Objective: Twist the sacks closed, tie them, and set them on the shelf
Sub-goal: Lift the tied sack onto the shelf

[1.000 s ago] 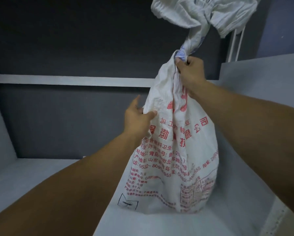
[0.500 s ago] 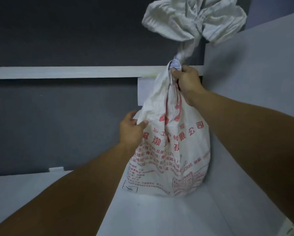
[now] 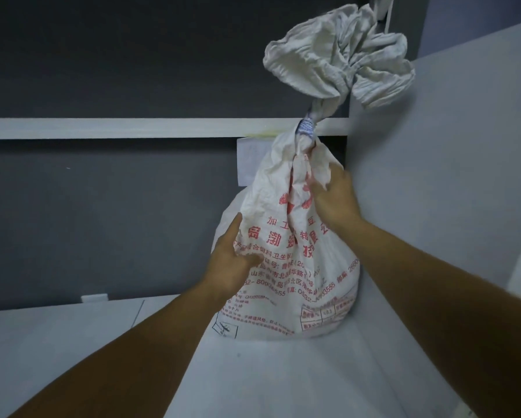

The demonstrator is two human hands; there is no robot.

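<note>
right hand (image 3: 334,200) has dropped from the tied neck to the shoulder of the sack (image 3: 295,267). the sack now sits deeper in the corner, base on the shelf (image 3: 253,381), right side against the side wall (image 3: 434,176). left hand (image 3: 232,263) is on the sack's left flank as before, thumb up, fingers loosely bent against the cloth, pressing rather than clamping. right hand's fingers lie over a crumpled fold just below the neck; can't tell if they pinch it or only rest there. blue-white tie (image 3: 306,128) wraps the neck and the ruffled top (image 3: 337,64) flares above it. step looks like the last 1: setting the tied sack down, nearly done. next move likely calls for both hands to ease off slowly and check it stands alone; it looks tall and could tip left.
</note>
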